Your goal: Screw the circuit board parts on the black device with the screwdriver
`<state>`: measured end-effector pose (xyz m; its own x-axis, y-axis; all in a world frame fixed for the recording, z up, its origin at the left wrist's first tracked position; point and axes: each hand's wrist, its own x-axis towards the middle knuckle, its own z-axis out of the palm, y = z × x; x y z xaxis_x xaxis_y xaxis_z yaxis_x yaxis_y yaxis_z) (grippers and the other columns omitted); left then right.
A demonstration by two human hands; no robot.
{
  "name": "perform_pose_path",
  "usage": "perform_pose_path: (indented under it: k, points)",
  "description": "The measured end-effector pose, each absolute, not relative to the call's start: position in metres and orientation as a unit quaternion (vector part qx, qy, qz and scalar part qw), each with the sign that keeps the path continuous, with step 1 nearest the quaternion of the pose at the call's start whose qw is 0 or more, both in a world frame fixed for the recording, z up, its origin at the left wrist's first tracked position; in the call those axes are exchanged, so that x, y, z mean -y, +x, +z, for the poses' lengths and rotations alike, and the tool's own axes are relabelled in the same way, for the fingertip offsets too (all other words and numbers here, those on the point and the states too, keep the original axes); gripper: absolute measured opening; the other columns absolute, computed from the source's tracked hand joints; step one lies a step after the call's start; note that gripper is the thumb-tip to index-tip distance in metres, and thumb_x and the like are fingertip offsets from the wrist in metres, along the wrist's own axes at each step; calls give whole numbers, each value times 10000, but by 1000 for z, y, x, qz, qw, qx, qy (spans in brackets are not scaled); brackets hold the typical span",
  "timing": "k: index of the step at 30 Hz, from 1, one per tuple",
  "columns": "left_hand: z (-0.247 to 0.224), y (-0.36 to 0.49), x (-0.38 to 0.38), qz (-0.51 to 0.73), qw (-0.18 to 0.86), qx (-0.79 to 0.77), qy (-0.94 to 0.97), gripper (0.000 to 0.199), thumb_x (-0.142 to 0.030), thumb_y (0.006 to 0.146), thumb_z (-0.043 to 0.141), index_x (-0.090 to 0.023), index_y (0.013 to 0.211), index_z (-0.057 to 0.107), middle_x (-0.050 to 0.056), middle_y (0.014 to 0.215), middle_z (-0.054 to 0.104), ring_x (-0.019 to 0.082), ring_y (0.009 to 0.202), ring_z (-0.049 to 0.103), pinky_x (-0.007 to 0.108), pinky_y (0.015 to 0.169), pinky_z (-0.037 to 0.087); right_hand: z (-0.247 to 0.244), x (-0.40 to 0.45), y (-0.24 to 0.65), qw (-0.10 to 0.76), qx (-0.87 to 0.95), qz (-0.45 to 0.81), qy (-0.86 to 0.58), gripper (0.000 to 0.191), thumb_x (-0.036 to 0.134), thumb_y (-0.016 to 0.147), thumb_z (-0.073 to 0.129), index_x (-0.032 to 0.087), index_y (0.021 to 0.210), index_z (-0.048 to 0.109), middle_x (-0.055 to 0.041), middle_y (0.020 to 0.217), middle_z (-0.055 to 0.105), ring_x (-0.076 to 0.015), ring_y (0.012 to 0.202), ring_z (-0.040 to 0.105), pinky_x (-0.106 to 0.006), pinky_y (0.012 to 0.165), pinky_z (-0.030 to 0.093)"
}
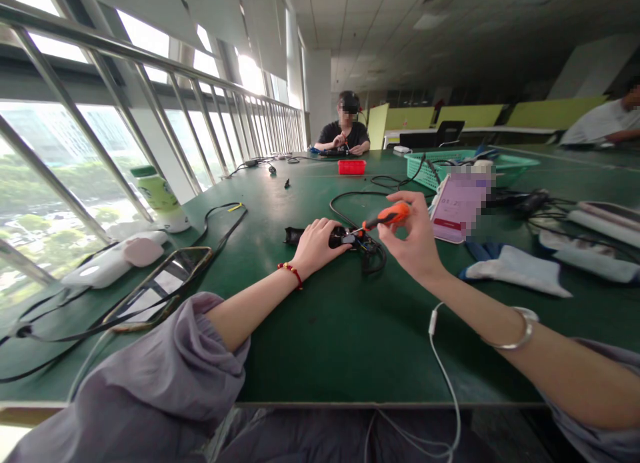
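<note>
On the green table, my left hand (320,245) is wrapped over a black device (296,236), holding it down. Wires and a small exposed part show at the device's right end. My right hand (411,235) grips an orange and black screwdriver (393,214) by its handle, with the fingers curled around it. The screwdriver lies nearly level, and its shaft points left and down to the device's right end, beside my left thumb. Whether the tip touches a screw is too small to tell. A black cable (345,195) loops behind the device.
At left are a phone (163,286) with a black strap, a white device (117,260) and a green cup (159,200). A red box (352,167), teal basket (425,172), upright purple-screened phone (459,206) and gloves (520,268) lie beyond or right. A person (345,130) sits opposite.
</note>
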<state>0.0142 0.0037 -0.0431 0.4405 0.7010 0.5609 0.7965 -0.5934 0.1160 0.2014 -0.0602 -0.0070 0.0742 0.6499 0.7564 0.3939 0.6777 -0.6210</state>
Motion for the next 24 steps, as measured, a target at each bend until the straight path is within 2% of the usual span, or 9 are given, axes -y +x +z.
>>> perform_pose_path:
  k: [2,5,8,12,15,17,19,22,24]
  points:
    - [-43,15,-4,-289,81,444,-844,382,-450,786,649,-199,1063,571,60,989,600,246,956,545,369,826,451,-7,60,200,624,668,102,-392,438,269,700,640,236,1086,435,21,809,568,-129,642,541,-258,582,434]
    - [-44,16,-6,-286,90,449,-842,389,-467,788,645,-193,1055,574,63,985,600,247,950,544,370,824,450,-6,60,199,595,660,93,-449,264,360,749,620,228,950,510,39,663,528,-135,587,523,-279,604,424]
    - [-44,16,-6,-281,98,450,-842,398,-489,798,628,-184,1049,576,64,972,602,247,938,544,371,809,453,-6,59,200,594,660,100,-449,158,333,772,583,223,872,530,29,695,545,-119,572,515,-277,612,429]
    - [-44,17,-6,-279,95,448,-844,389,-491,801,623,-191,1044,575,59,974,604,243,937,549,366,806,455,-6,57,201,614,653,124,-425,401,278,704,638,230,1058,455,33,781,559,-113,602,522,-260,593,430]
    - [-45,17,-7,-278,93,451,-843,391,-491,807,614,-191,1055,577,63,981,603,247,945,551,371,812,455,-5,57,203,602,640,123,-461,252,364,752,613,218,929,509,46,681,531,-104,561,498,-267,610,422]
    - [-45,17,-8,-276,90,450,-845,397,-488,814,602,-186,1071,578,68,991,602,250,951,549,377,817,455,-5,56,203,599,644,136,-456,192,359,764,596,212,864,525,37,698,536,-96,557,497,-264,610,426]
    - [-46,17,-9,-273,90,448,-847,398,-485,823,589,-184,1083,576,71,1001,599,251,956,547,378,822,455,-6,55,204,612,652,153,-421,241,295,729,616,218,931,508,32,756,549,-100,592,520,-253,594,431]
    - [-47,16,-9,-267,93,448,-848,394,-484,830,576,-182,1083,577,72,1000,596,250,955,546,377,829,453,-6,54,203,629,649,154,-400,436,261,682,655,232,1061,442,46,755,550,-115,626,542,-252,592,435]
    - [-47,16,-9,-266,95,448,-848,395,-487,834,568,-181,1083,577,74,1001,596,250,956,545,377,832,452,-6,55,203,617,645,143,-429,353,318,706,656,224,999,482,55,682,532,-119,595,537,-261,591,431]
